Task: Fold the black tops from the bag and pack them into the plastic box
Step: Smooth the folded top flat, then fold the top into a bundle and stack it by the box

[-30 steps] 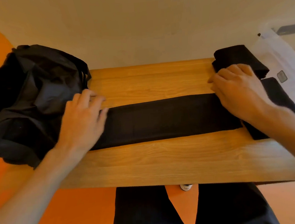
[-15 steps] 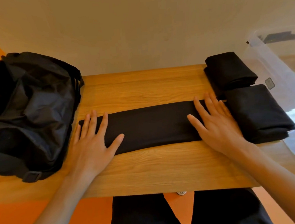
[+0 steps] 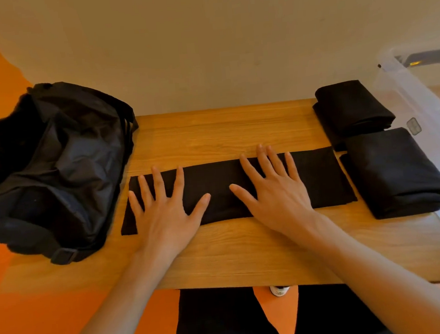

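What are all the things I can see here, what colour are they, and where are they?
bag: 1, black, left end of the table
long folded top: 1, black, flat across the table's middle, under both hands
far folded top: 1, black, right end, at the back
near folded top: 1, black, right end, in front of the far one
plastic box: 1, clear, far right, beside the folded tops
table: 1, light wood, centre
floor: 1, orange, below the table
shoe: 1, white, on the floor, partly hidden
trousers: 1 pair, black, bottom
left hand: 1, flat on the long top's left part
right hand: 1, flat on its middle
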